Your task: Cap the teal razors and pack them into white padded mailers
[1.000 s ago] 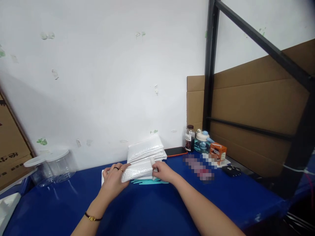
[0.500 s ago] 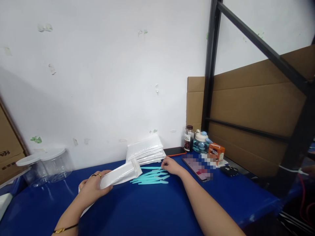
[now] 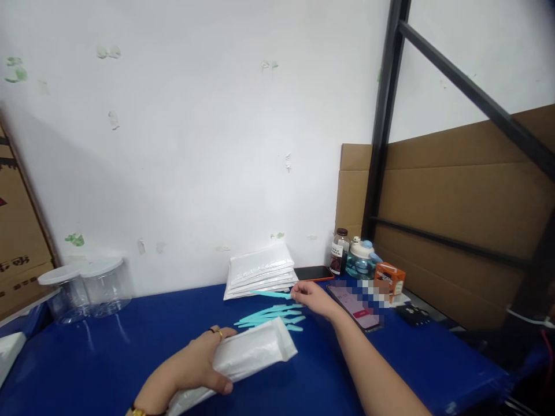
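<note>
On the far left, at about nine o'clock from my hands, two clear jars (image 3: 87, 287) with lids stand by the wall on the blue table (image 3: 130, 346). A brown box (image 3: 19, 231) leans beside them.

My left hand (image 3: 195, 364) is low, at about seven o'clock. It is wrapped around a white bag (image 3: 249, 355), with my thumb under it and my fingers on top. The bag is lifted a bit off the table and its open-looking end tips up toward two o'clock. I cannot see if anything is inside it.

Just past the bag, at twelve o'clock from it, lies a small heap of blue sticks (image 3: 271, 315). They are flat on the table, all pointing about the same way.

My right hand (image 3: 312, 297) is up at one o'clock. Its fingers pinch one blue stick (image 3: 271, 294) by its end, and the stick pokes out to the left, lifted just above the heap.

Behind, at twelve o'clock, a pile of white bags (image 3: 260, 271) rests against the wall. To the right sit a phone (image 3: 313, 273), a dark bottle (image 3: 339, 252), a blue water jug (image 3: 361, 260) and an orange box (image 3: 389, 278).

I think I am near the start: one bag is ready in my hand, one stick is picked up, and many sticks and bags wait.
</note>
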A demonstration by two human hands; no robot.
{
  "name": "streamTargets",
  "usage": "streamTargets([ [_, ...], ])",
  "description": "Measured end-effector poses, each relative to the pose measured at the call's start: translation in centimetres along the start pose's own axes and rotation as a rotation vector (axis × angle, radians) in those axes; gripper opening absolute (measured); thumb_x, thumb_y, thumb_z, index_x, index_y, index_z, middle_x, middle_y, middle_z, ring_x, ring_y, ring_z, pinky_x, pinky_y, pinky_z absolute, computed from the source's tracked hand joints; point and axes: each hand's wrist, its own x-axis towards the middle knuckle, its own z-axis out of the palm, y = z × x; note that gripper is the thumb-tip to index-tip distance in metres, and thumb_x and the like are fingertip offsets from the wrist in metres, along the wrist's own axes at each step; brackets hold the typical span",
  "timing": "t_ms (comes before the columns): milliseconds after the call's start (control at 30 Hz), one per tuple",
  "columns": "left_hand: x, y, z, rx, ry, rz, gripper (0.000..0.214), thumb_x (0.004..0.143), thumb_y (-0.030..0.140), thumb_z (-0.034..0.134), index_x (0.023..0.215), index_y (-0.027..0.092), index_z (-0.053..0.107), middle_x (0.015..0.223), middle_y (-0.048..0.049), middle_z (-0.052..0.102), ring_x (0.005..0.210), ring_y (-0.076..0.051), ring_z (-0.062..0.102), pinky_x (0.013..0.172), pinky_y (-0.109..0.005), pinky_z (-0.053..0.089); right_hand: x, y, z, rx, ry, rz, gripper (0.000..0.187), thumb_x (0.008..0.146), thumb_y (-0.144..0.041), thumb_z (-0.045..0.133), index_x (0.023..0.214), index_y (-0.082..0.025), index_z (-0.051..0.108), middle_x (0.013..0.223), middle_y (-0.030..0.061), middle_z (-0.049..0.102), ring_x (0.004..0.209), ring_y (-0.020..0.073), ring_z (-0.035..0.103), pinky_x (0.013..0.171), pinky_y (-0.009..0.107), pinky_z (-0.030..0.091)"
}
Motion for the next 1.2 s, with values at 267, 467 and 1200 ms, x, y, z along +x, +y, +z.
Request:
streamTargets([
  [267, 0.2, 5.0, 3.1, 0.161, -0.005, 0.373, 0.073, 0.08, 0.062, 0.044, 0.142, 0.041, 0.011, 0.153, 0.0013, 0.002, 0.139, -0.033, -0.002, 0.108, -0.061, 0.0, 0.3, 0.6, 0.7, 0.007, 0.051, -0.013, 0.015, 0.076, -0.03, 0.054, 0.072, -0.015, 0.057, 0.062, -0.0016, 0.05, 0.057, 0.0108, 0.043, 0.054, 0.022, 0.035],
  [467, 1.0, 6.3, 5.5, 0.177, -0.134, 0.484, 0.072, 0.084, 0.063, 0.034, 0.143, 0.034, 0.006, 0.151, -0.0051, 0.003, 0.137, -0.036, 0.002, 0.105, -0.066, 0.003, 0.1, -0.4, 0.5, 0.084, 0.075, -0.027, 0.017, 0.076, -0.032, 0.055, 0.074, -0.015, 0.056, 0.062, -0.0027, 0.048, 0.056, 0.0101, 0.042, 0.054, 0.022, 0.034],
  [1200, 9.6, 0.5, -0.1, 0.204, 0.368, 0.11, 0.029, 0.09, 0.035, 0.036, 0.083, 0.024, 0.062, 0.084, 0.0015, 0.068, 0.084, -0.015, 0.06, 0.071, -0.022, 0.036, 2.1, 1.3, 4.0, -0.111, 0.068, -0.11, 0.015, 0.077, -0.027, 0.058, 0.079, -0.017, 0.069, 0.064, -0.0007, 0.061, 0.057, 0.0112, 0.047, 0.054, 0.021, 0.034],
])
